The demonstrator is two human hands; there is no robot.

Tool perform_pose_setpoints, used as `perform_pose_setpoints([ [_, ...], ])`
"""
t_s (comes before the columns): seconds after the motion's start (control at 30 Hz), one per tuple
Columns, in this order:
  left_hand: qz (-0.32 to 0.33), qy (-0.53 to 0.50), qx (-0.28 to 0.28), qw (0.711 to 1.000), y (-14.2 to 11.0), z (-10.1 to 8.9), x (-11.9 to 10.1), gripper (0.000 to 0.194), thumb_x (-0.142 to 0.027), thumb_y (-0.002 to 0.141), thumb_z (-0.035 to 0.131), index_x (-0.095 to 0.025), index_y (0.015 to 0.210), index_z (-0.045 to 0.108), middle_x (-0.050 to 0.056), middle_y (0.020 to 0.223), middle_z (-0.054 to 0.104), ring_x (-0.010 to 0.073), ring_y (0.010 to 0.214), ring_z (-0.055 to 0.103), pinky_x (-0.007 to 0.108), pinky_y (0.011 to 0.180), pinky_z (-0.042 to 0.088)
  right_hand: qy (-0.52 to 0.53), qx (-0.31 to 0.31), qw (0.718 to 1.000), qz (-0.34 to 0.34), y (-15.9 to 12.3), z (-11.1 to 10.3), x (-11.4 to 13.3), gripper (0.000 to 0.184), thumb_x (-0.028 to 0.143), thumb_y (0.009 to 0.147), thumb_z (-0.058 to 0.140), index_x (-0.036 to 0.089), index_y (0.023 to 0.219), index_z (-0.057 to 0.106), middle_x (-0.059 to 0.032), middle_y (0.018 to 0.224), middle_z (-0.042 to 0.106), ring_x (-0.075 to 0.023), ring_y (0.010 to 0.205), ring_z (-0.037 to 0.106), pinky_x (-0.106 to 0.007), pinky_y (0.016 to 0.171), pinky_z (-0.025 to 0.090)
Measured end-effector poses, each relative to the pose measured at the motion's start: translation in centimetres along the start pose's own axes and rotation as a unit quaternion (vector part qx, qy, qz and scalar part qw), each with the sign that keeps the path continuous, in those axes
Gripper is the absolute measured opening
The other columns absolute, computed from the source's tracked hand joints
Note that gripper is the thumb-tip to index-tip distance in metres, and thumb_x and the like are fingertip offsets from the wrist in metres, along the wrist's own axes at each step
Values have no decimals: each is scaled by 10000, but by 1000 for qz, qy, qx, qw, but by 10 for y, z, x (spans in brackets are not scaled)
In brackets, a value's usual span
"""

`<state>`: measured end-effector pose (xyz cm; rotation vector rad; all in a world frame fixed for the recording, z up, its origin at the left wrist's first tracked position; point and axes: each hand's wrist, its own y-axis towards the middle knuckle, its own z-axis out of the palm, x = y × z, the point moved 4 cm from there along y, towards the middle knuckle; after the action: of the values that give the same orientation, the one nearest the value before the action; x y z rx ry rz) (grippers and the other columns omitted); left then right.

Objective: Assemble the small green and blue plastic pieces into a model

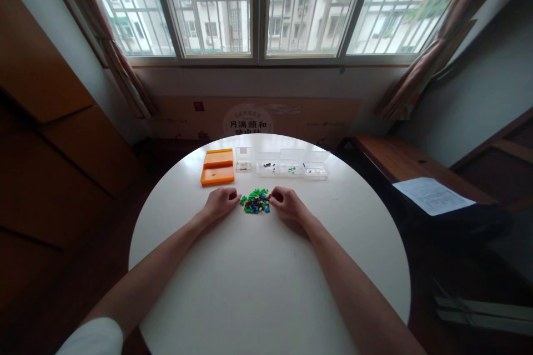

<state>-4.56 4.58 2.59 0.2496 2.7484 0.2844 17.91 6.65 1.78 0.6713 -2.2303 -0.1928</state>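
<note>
A pile of small building bricks (257, 202) in green, blue, dark and cream lies on the white round table (258, 277). Close to its left side rests my left hand (221, 201), fingers curled together with the tips at a green brick. My right hand (288, 203) is at the pile's right edge, thumb and fingers pinched together against the bricks. Whatever either pinch may hold is too small to make out.
Behind the hands stand an open orange case (219, 176), a small clear box (244, 166) and several clear lidded boxes (268, 172) with a few small pieces inside. To the right, a paper sheet (433, 196) lies on a wooden bench (383, 158).
</note>
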Motion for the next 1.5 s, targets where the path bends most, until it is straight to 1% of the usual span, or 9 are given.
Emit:
perform_pose_setpoints([
  [0.2,-17,4,9,1000,0,-1,-1,329,-442,776,475,-181,610,587,18,591,592,139,564,510,236,513,267,-12,-9,999,-43,0,-1,6,56,146,694,544,152,685,598,10,632,518,-94,564,445,-210,561,342],
  [0.43,3,14,0,1000,0,1,1,321,-432,788,472,-188,617,593,16,596,598,141,554,516,235,500,262,-2,-13,999,-43,-1,-1,6,76,140,716,537,150,698,610,-1,662,526,-95,578,465,-213,572,356],
  [0.83,-4,-5,-11,1000,1,2,3,335,-437,781,484,-178,593,581,8,575,578,127,530,485,232,496,255,6,-15,1000,-23,0,-1,3,90,169,724,546,151,704,632,-9,671,566,-98,579,482,-219,576,367],
  [0.97,4,-41,-36,998,1,-1,1,358,-418,802,472,-160,578,577,0,546,553,108,502,456,222,490,262,45,-26,999,0,2,-2,-1,95,199,716,553,144,688,625,-14,657,576,-101,571,483,-220,553,371],
  [1.07,24,-79,-59,995,0,-6,-3,373,-414,819,467,-144,596,595,-6,542,543,94,496,445,209,493,286,110,-49,992,40,5,-2,-3,122,250,707,572,140,690,621,-11,619,577,-98,533,469,-223,520,366],
  [1.17,65,-133,-63,987,-1,-8,-8,326,-390,820,494,-139,667,635,-12,563,554,79,501,446,191,498,315,230,-81,965,91,8,0,-1,190,321,692,603,132,703,616,-15,593,583,-98,499,468,-227,489,354],
  [1.3,105,-194,-49,974,-2,-4,-14,232,-346,806,547,-151,796,672,-17,578,573,66,492,449,173,495,344,395,-80,904,141,8,6,11,260,374,630,674,131,708,622,9,557,548,-75,463,428,-214,455,312],
  [1.4,123,-230,-40,965,-5,-3,-21,205,-325,799,572,-153,851,672,-12,587,580,64,490,460,166,484,359,466,-23,864,190,4,12,20,283,370,619,702,126,739,624,35,529,500,-45,428,366,-195,425,238],
  [1.5,154,-254,-38,954,-9,-5,-31,187,-311,794,592,-150,854,666,2,627,586,69,522,487,166,492,378,510,54,836,197,0,18,29,284,360,622,716,126,754,624,50,515,471,-33,417,339,-191,418,196],
])
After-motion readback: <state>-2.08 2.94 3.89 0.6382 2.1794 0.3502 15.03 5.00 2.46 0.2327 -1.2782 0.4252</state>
